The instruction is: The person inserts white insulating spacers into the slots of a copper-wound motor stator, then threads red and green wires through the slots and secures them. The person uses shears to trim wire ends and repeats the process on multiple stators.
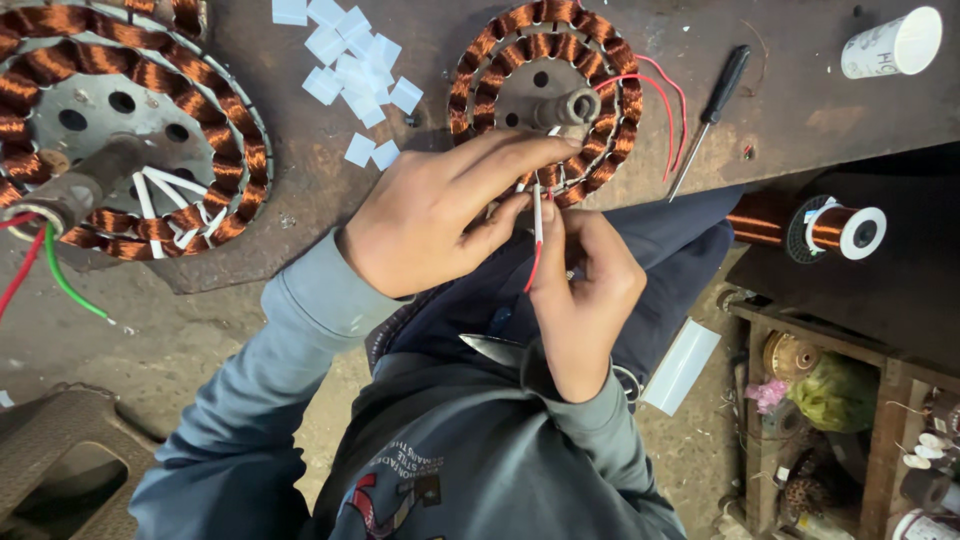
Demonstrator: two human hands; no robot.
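- Left hand [440, 215] is reaching over the near rim of the small stator [545, 100], fingers curled, thumb and forefinger pinching the white sleeve [538, 215] near its top.
- Right hand [580, 290] is sitting just below it, closed, fingertips gripping the same sleeve lower down where a red wire [533, 268] is coming out.
- Sleeve is standing about upright between both hands, at the counter [800, 110] edge, its top end touching the stator's copper coils.
- Small stator is lying flat on the counter, shaft pointing up, red leads [668, 110] looping off its right side.
- Screwdriver [708, 120] with black handle is lying just right of those leads.
- Big stator [130, 130] is sitting at far left, well apart from the hands, with red and green wires [60, 280] hanging off it.
- White paper slips [350, 70] are lying scattered between the two stators.
- White cup [893, 42] is lying at the top right corner.
- Copper wire spool [815, 225] is resting lower right, off the counter.
- Person is wearing a grey-blue sweatshirt [460, 450].
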